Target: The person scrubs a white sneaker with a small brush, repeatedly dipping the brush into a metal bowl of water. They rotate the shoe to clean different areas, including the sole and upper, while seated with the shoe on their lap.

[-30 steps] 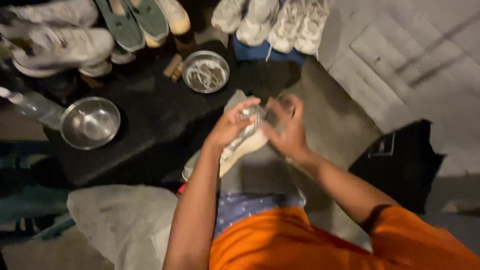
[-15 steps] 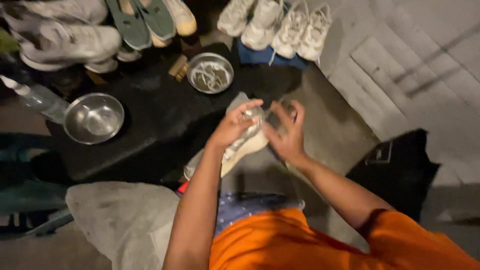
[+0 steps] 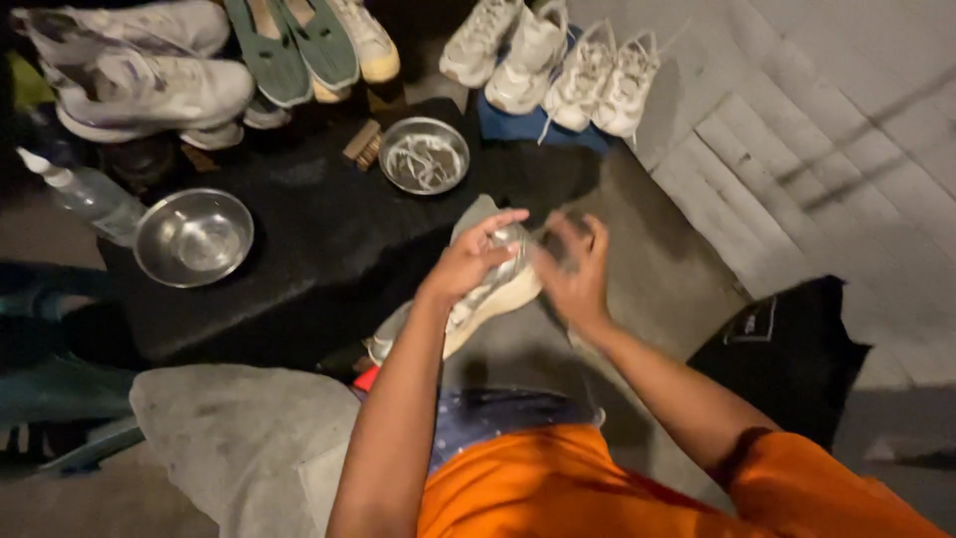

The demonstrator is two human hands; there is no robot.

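Steel is gleaming at the left, where an empty bowl (image 3: 194, 237) is sitting on the dark counter (image 3: 299, 249) beside a second bowl (image 3: 424, 155) of laces. Over the lap, the left hand (image 3: 468, 264) is clamping its fingers on a pale sneaker (image 3: 478, 299); it is looking light and bendable, best gripped at the sole. The right hand (image 3: 573, 269) is blurring against it, its grip unclear.

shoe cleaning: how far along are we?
Done: can't tell; pale sneakers are lined up by the wall and laces soak in a small bowl. In hand: left hand holds a sneaker on the lap; right hand, blurred, is on it. Left: can't judge; more shoes sit beside a second bowl.
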